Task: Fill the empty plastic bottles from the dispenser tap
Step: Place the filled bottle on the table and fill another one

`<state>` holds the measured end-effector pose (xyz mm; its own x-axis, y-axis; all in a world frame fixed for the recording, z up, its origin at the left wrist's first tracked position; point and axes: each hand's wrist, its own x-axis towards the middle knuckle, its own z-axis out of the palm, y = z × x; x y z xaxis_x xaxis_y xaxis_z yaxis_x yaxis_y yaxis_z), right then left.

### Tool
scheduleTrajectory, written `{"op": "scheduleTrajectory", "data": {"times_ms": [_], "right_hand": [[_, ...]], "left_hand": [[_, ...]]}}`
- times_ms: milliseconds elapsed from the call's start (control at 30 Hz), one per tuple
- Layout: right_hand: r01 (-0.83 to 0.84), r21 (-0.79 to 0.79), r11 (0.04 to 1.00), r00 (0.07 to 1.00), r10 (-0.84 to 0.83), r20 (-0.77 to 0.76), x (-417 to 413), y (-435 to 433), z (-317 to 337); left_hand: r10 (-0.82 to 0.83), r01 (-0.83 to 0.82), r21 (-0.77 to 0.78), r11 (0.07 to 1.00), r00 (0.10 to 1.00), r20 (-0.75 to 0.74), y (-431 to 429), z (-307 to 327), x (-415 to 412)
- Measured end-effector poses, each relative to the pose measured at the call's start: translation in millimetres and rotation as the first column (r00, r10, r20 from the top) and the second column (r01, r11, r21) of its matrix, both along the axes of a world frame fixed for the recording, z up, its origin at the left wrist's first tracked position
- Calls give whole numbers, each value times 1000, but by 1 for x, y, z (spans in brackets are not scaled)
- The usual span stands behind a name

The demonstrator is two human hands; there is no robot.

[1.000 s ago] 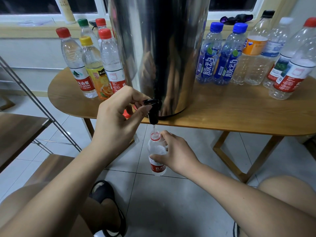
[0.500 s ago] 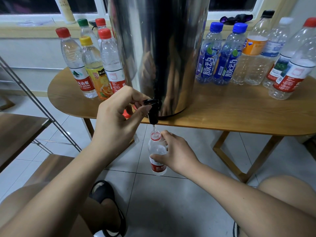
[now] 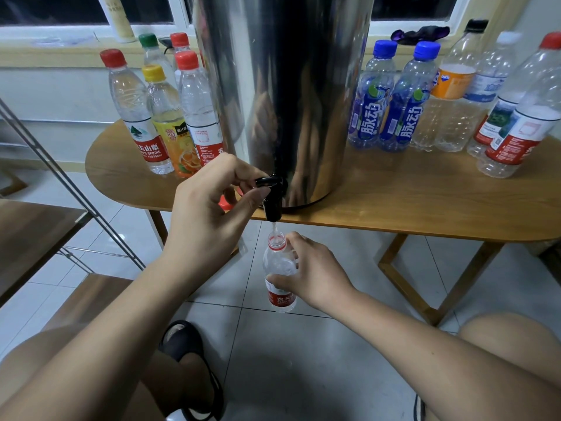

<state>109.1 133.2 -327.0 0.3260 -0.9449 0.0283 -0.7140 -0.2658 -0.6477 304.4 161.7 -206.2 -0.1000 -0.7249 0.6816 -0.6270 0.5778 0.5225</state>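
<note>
Moved: almost nothing. Both hands and the bottle stay where they were a second ago, and the water keeps running.
Bottle [image 3: 277,262]: small, round and made of thin, clear, bumpy plastic. It has a red ring at its open neck and a red and white label low down. It is upright in the air, right under the tap and lower than the table edge. I cannot tell how full it is.
Water [image 3: 274,227]: a thin clear stream falls from the tap into the neck.
Right hand [image 3: 312,271]: its fingers and thumb curl round the middle of the bottle and hold it.
Tap [image 3: 272,202]: shiny black plastic, with a short spout that points down and a flat lever on top.
Left hand [image 3: 206,220]: curled, with the thumb under the lever and a finger on top, pinching it.
Dispenser [image 3: 291,86]: a big, round, shiny metal drum. It stands on the table, and its tap sticks out over the edge.
Table [image 3: 409,205]: smooth light wood with round ends and wooden legs.
Red thing [image 3: 224,204]: small, on the table, half hidden behind the left hand.
Left bottles [image 3: 194,117]: clear, with red, yellow and green caps, standing close together.
Blue bottles [image 3: 406,123]: two, just beside the dispenser.
Clear bottles [image 3: 522,126]: farther right.
Floor [image 3: 303,375]: pale, shiny tiles.
</note>
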Motion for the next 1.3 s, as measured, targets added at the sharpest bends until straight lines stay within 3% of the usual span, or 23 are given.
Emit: {"op": "scheduleTrajectory", "data": {"times_ms": [1300], "right_hand": [[-3, -8, 1000, 1000, 3, -8, 2, 1, 2]], "left_hand": [[-87, 88, 21, 996, 996, -19, -3, 2, 4]]}}
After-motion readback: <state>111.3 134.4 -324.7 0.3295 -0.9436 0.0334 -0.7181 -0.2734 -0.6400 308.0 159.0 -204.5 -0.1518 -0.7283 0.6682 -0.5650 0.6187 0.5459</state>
